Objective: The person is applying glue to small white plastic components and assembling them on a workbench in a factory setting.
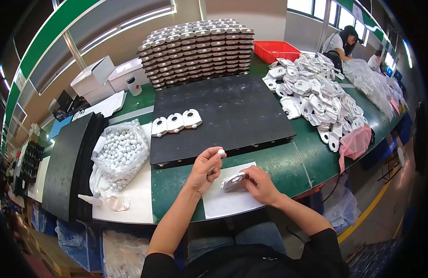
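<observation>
My left hand [204, 172] is raised above the near edge of the black board, with a small white ball [221, 152] pinched at its fingertips. To its right, my right hand [261, 186] grips a white plastic part [232, 182], tilted over a white paper sheet [228, 205]. The ball and the part are apart. Beyond my hands, three white plastic parts [175, 122] with dark round centres stand side by side on the black board [223, 111]. Left of the board, a clear plastic bag [144, 134] holds many white balls [119, 150].
A heap of white plastic parts [311, 88] covers the right of the green table, near a red bin [276, 51]. Loaded trays [200, 55] are stacked at the back. Black boards [68, 171], a nozzle bottle [90, 200] and white boxes [96, 81] stand left. A co-worker [341, 44] sits far right.
</observation>
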### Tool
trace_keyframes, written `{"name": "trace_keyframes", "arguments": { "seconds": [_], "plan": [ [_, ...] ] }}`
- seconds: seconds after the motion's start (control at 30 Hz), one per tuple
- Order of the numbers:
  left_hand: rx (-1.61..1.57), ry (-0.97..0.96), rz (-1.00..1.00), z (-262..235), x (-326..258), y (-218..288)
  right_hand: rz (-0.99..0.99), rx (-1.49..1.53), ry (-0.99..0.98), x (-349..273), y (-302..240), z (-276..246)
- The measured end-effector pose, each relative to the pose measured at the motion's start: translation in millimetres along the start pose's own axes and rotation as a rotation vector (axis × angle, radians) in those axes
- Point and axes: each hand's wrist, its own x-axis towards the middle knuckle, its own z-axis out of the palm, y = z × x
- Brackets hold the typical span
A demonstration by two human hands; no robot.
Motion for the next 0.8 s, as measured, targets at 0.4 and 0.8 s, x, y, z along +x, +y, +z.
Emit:
{"name": "trace_keyframes", "arguments": {
  "seconds": [0.4,0.8],
  "plan": [
    [0.138,-0.015,-0.031,4,-3,0,0.335,1.113,-0.075,3,6,-22],
    [0.289,-0.033,-0.115,17,-6,0,-0.292,0.4,0.063,6,5,-44]
  ]
}}
